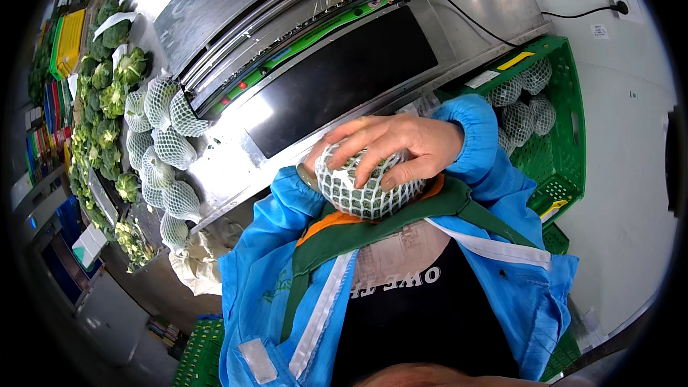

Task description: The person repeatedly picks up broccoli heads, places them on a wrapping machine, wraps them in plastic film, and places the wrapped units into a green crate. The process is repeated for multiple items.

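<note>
A broccoli head in a white foam net [371,193] is held in front of my chest, against the green and orange apron. My right hand [398,145] lies over its top with the fingers spread across the net. At its left side is my left hand [314,157], mostly hidden behind the net, with a band at the wrist. Just beyond my hands lies the black plate [355,83] of a film-wrapping machine. Several more heads in foam nets [173,148] sit together on the metal table at left.
Bare broccoli heads [110,97] are piled at far left, with cut scraps [131,244] below them. A green crate [576,134] at right holds several netted heads [518,121]. The wrapping machine's green panel [322,45] has red buttons. A black cable [473,21] runs to the wall socket.
</note>
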The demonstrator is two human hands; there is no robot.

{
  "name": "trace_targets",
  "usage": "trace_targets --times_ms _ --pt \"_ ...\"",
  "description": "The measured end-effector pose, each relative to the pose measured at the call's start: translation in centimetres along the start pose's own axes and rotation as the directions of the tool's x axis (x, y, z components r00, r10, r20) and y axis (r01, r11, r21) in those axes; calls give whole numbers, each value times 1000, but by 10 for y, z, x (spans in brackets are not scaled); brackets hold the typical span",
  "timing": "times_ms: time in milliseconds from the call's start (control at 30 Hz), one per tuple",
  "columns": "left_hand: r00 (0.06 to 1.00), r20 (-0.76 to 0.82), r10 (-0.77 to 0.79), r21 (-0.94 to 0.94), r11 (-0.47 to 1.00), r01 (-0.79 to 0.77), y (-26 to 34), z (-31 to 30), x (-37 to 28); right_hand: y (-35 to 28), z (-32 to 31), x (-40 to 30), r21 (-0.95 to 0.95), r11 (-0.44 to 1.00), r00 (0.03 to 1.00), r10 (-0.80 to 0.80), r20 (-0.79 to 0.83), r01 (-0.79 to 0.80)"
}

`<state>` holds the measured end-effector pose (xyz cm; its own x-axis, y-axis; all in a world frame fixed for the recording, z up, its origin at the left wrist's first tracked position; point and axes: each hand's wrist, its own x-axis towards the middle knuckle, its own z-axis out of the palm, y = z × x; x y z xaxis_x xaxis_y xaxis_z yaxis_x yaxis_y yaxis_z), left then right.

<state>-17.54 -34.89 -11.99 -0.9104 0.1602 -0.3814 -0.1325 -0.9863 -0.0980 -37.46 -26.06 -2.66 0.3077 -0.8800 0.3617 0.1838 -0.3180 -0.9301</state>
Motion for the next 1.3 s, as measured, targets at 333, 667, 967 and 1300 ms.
trace_targets --times_ms 333,667,967,1300 --pt "915 75 397 761 570 -310 -18 68 -18 -18 33 -47 -5 991 813 109 -571 -136" --pt "958 269 97 884 369 -286 -34 117 76 -29 54 -183 267 964 285 257 -923 -2" --pt "994 -105 -20 920 377 104 -41 83 95 -63 139 -487 540 639 -474 295 -830 -548" --pt "971 -185 154 930 346 122 -32 76 92 64 146 -596 628 204 -360 670 -649 -751"
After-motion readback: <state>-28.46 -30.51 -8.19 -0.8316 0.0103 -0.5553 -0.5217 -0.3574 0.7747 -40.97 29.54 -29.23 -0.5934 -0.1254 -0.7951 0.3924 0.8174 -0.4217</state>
